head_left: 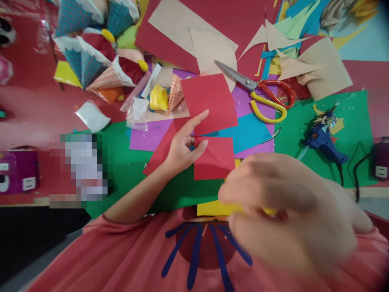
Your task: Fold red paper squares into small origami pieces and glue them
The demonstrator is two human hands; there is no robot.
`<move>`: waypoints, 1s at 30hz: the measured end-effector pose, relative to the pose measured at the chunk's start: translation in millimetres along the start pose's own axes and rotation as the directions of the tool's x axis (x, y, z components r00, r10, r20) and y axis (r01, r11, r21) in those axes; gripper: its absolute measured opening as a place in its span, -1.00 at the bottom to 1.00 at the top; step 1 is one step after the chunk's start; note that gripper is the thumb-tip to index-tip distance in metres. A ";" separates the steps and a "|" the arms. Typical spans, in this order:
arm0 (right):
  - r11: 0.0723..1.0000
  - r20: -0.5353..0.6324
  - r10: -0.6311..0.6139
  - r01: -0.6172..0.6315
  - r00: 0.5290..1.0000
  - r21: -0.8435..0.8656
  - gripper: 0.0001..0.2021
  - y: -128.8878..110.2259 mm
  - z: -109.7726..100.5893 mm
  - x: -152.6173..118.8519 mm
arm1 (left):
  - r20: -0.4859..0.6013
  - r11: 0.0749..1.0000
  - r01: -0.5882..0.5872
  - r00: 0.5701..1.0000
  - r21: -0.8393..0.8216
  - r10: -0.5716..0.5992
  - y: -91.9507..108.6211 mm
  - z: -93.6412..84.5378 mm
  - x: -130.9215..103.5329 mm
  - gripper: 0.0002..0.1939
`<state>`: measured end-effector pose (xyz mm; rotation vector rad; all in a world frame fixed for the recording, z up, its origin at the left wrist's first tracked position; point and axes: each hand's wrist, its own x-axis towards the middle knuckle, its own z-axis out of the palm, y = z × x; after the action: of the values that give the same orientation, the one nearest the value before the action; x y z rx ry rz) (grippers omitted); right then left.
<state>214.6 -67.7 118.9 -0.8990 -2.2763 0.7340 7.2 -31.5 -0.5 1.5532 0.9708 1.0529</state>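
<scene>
My left hand (185,148) rests with its thumb and forefinger spread at the left edges of two red paper pieces. The forefinger lies on the upper red paper (212,103), and the thumb touches the lower red paper (214,162). Nearer the camera, my right hand (273,202) is raised and blurred, its fingers curled; whether something is between them cannot be made out. Scissors (249,83) with one red and one yellow handle lie spread above a blue paper (251,134). Under the papers is a green sheet (179,190).
A blue glue gun (323,142) with a cord lies at the right. Cut beige paper scraps (330,69) are at the upper right. Patterned fabric cones (88,61), a yellow packet (158,97) and a white packet (92,116) lie at the upper left.
</scene>
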 end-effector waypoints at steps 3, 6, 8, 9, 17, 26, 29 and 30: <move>0.992 -0.034 -0.091 0.088 0.995 -0.096 -0.83 30.2 10.7 5.7 | 0.014 1.000 -0.003 1.000 -0.026 0.004 -3.6 1.2 1.5 -0.34; 0.971 -0.241 0.192 -0.220 0.951 -0.094 -0.92 66.0 33.1 -4.0 | -0.022 1.000 -0.019 1.000 -0.003 0.019 -8.1 3.4 3.9 -0.37; 0.923 -0.241 0.383 -0.378 0.892 0.067 -0.80 84.5 47.3 -10.9 | -0.021 0.999 -0.038 0.999 0.035 0.039 -9.3 4.5 6.4 -0.37; 0.886 -0.226 0.459 -0.423 0.859 0.190 -0.75 91.3 53.2 -12.9 | -0.012 0.997 -0.051 0.999 0.053 0.051 -9.4 4.7 8.0 -0.37; 0.669 -0.132 0.593 -0.395 0.794 0.629 -0.63 113.2 56.4 -9.5 | -0.025 0.963 -0.142 0.988 0.229 0.152 -15.1 0.5 41.2 -0.48; 0.810 -0.453 0.558 -0.335 0.696 0.482 -0.85 116.2 37.5 -15.0 | -0.115 0.628 -0.024 0.977 0.778 0.179 11.5 -15.2 66.2 -0.55; 0.830 -0.433 0.516 -0.305 0.739 0.468 -0.83 118.3 43.7 -10.8 | -0.078 0.831 -0.104 0.982 0.546 0.174 17.8 -14.0 56.5 -0.68; 0.831 -0.417 0.508 -0.302 0.754 0.468 -0.83 118.3 45.9 -8.9 | -0.046 0.935 -0.062 0.995 0.349 0.083 16.4 -12.1 53.5 -0.67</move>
<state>238.0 -13.2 6.3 -1.2511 -1.3944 0.9319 13.3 18.9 25.9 1.8653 1.1979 1.0224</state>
